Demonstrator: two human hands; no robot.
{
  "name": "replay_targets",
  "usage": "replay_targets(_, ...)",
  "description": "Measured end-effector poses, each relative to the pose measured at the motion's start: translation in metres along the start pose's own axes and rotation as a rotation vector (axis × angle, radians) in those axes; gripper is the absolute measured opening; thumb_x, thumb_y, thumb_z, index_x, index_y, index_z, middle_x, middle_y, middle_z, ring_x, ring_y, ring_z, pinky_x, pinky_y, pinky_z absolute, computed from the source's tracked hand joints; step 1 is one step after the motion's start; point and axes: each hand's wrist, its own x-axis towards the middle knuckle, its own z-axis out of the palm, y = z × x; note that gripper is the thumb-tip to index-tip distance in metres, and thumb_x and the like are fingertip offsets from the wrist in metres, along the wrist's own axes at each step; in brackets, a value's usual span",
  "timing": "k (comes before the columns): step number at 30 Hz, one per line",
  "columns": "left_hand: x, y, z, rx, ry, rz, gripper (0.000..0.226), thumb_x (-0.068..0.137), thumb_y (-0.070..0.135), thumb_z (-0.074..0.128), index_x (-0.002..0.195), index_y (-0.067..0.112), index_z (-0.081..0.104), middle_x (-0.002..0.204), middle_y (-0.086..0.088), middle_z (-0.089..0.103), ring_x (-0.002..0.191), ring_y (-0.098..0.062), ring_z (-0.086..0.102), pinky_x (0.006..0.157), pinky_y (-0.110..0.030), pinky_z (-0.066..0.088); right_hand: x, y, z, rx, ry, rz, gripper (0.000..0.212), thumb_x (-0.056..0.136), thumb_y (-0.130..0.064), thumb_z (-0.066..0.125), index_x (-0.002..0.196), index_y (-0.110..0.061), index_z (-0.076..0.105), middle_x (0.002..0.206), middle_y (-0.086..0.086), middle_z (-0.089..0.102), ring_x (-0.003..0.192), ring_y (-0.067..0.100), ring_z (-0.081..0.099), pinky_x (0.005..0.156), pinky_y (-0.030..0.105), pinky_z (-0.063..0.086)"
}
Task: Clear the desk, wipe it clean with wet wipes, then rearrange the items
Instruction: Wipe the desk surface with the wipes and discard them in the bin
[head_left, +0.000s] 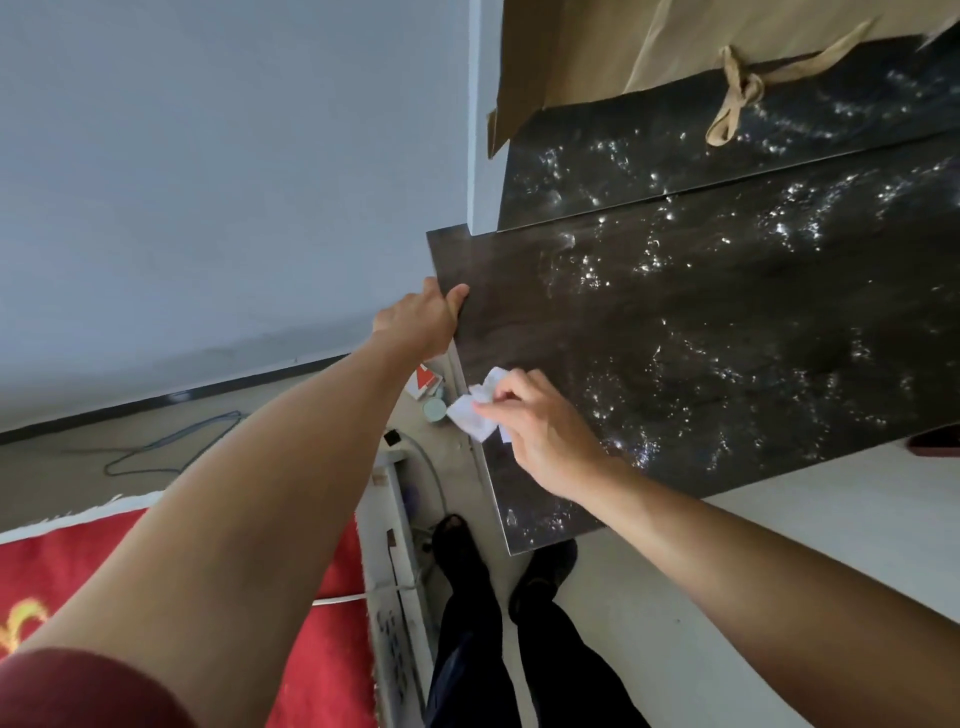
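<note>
The left hand (415, 317) has its fingers tucked under the bench (727, 338) edge, out of sight; only the thumb shows on top. Part of the wipe (475, 415) is buried under the right hand (540, 431). The bench runs off the right side and the paper bag (597, 47) off the top (can't see where either ends). The red-and-white packet (425, 381) and pale round thing (434, 409) on the floor are too small to identify.

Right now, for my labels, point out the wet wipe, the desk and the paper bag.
wet wipe (474, 418), head view, crumpled white middle.
desk (727, 338), head view, bare dark top.
paper bag (597, 52), head view, brown side.
</note>
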Motion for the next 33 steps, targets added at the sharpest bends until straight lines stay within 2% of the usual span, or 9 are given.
replay_targets(4, -0.006, 0.004, 0.001, -0.074, -0.005, -0.034, 0.061, 0.096, 0.06, 0.013, 0.12, 0.013, 0.043, 0.116, -0.016, 0.059, 0.105, -0.036, 0.056, 0.08, -0.044, 0.041, -0.09, -0.009, 0.014, 0.069, -0.171, -0.116, 0.029, 0.084, 0.006, 0.055, 0.099, -0.016, 0.065, 0.104, 0.002, 0.056, 0.09, 0.023, 0.052, 0.077, 0.037, 0.048)
replay_targets(8, -0.019, 0.016, 0.009, -0.253, 0.008, -0.138, 0.061, 0.098, 0.056, 0.014, 0.12, 0.009, 0.047, 0.119, -0.019, 0.058, 0.108, -0.039, 0.054, 0.087, -0.047, 0.042, -0.148, 0.012, -0.013, -0.024, -0.263, -0.099, 0.026, 0.073, 0.007, 0.056, 0.076, -0.019, 0.057, 0.096, -0.003, 0.055, 0.085, 0.014, 0.047, 0.066, 0.021, 0.042)
replay_targets(12, -0.037, 0.025, 0.024, -0.362, 0.023, -0.217, 0.058, 0.097, 0.056, 0.014, 0.114, 0.008, 0.043, 0.117, -0.021, 0.058, 0.105, -0.041, 0.055, 0.088, -0.051, 0.044, -0.164, 0.033, -0.046, -0.125, -0.089, 0.114, 0.027, 0.059, 0.014, 0.068, 0.067, -0.011, 0.061, 0.084, 0.003, 0.058, 0.08, 0.017, 0.047, 0.048, 0.028, 0.048)
replay_targets(16, -0.038, 0.025, 0.023, -0.349, 0.018, -0.195, 0.057, 0.098, 0.054, 0.016, 0.115, 0.007, 0.043, 0.119, -0.021, 0.057, 0.107, -0.04, 0.054, 0.081, -0.045, 0.04, -0.113, -0.007, -0.022, -0.095, 0.172, 0.148, 0.024, 0.07, 0.01, 0.063, 0.081, -0.011, 0.068, 0.09, 0.004, 0.06, 0.081, 0.024, 0.056, 0.059, 0.026, 0.05)
replay_targets(20, -0.036, 0.021, 0.019, -0.426, 0.007, -0.176, 0.053, 0.1, 0.05, 0.022, 0.115, 0.005, 0.045, 0.117, -0.022, 0.057, 0.105, -0.04, 0.054, 0.088, -0.046, 0.045, -0.12, -0.039, 0.025, 0.007, 0.112, 0.111, 0.023, 0.076, 0.006, 0.06, 0.092, -0.009, 0.066, 0.098, 0.005, 0.061, 0.091, 0.022, 0.057, 0.072, 0.027, 0.051)
replay_targets(23, -0.046, 0.029, 0.025, -0.54, 0.002, -0.256, 0.046, 0.099, 0.049, 0.021, 0.107, 0.009, 0.043, 0.112, -0.021, 0.058, 0.098, -0.041, 0.056, 0.089, -0.051, 0.047, -0.152, -0.015, 0.015, 0.02, 0.128, 0.182, 0.033, 0.074, 0.009, 0.06, 0.1, -0.009, 0.067, 0.1, 0.008, 0.061, 0.091, 0.023, 0.06, 0.071, 0.031, 0.055)
replay_targets(26, -0.06, 0.042, 0.04, -0.623, 0.062, -0.34, 0.049, 0.099, 0.049, 0.017, 0.113, 0.009, 0.041, 0.116, -0.021, 0.056, 0.105, -0.041, 0.053, 0.089, -0.048, 0.044, -0.168, 0.032, -0.017, -0.051, 0.223, 0.405, 0.051, 0.062, 0.024, 0.065, 0.104, -0.004, 0.07, 0.097, 0.017, 0.061, 0.088, 0.034, 0.064, 0.067, 0.038, 0.058)
replay_targets(28, -0.064, 0.047, 0.047, -0.641, 0.113, -0.371, 0.051, 0.099, 0.049, 0.014, 0.115, 0.008, 0.041, 0.119, -0.021, 0.055, 0.107, -0.04, 0.052, 0.084, -0.045, 0.04, -0.171, 0.059, -0.042, -0.07, 0.308, 0.53, 0.05, 0.065, 0.025, 0.063, 0.106, -0.003, 0.07, 0.096, 0.018, 0.059, 0.088, 0.035, 0.061, 0.067, 0.044, 0.057)
replay_targets(33, -0.067, 0.055, 0.053, -0.621, 0.213, -0.415, 0.049, 0.1, 0.047, 0.012, 0.113, 0.009, 0.041, 0.12, -0.02, 0.054, 0.104, -0.04, 0.053, 0.076, -0.04, 0.031, -0.134, 0.084, -0.085, -0.082, 0.547, 0.53, 0.043, 0.078, 0.015, 0.056, 0.113, -0.008, 0.065, 0.1, 0.015, 0.055, 0.09, 0.03, 0.057, 0.071, 0.036, 0.053)
